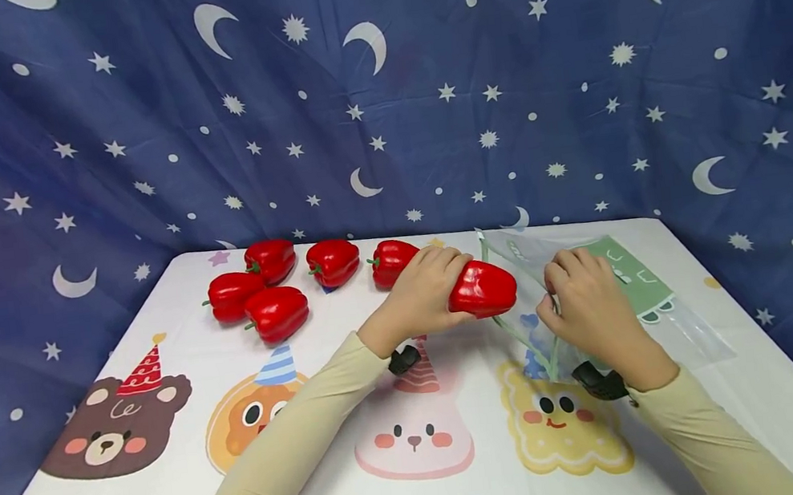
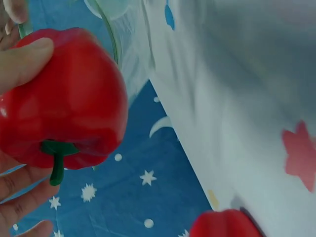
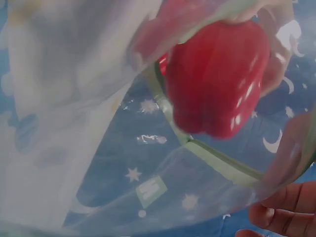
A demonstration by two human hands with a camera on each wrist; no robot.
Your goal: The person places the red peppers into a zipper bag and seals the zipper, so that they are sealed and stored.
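Observation:
My left hand [image 1: 421,292] grips a red bell pepper [image 1: 484,289] just off the tabletop, its blunt end toward the right. In the left wrist view, the pepper's green stem [image 2: 58,165] faces the camera, with the thumb lying across its side. The pepper is at the open mouth of a clear plastic bag [image 1: 696,333] with green edging and a green printed face. My right hand [image 1: 591,304] pinches the bag's rim and holds the mouth apart. Through the film in the right wrist view, the pepper's end [image 3: 217,89] shows near the green-edged opening.
Several red bell peppers lie left of the hands: three clustered together [image 1: 277,315], one near the middle back [image 1: 334,263], and another behind my left hand [image 1: 391,262]. The white tablecloth [image 1: 330,448] has cartoon prints. A blue starry curtain [image 1: 426,115] hangs behind the table.

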